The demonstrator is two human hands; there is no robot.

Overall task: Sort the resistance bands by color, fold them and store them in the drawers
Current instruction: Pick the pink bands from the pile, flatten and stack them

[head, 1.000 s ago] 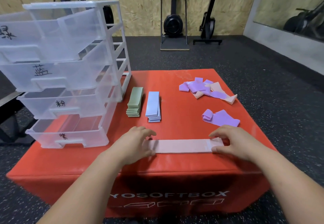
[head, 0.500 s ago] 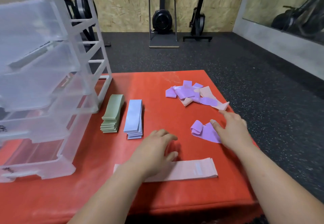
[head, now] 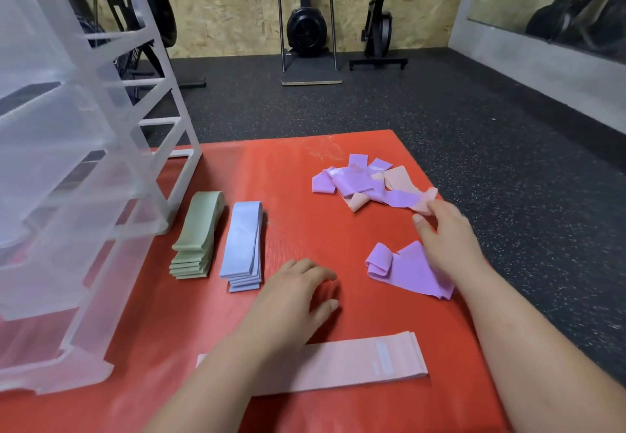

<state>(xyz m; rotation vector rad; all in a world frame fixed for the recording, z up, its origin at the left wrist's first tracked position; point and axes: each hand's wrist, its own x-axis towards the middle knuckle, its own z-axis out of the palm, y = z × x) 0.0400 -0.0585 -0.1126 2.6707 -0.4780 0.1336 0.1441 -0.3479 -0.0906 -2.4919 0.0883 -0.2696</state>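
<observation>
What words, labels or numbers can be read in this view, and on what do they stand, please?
No text is readable.
Pale tag on the pink band: too blurred to read.
Drawer unit: no markings show at this angle.

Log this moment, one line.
right hand: at tangled pink elastic band, grip unclear | left hand: rests on red padded box | flat pink band: near edge
</observation>
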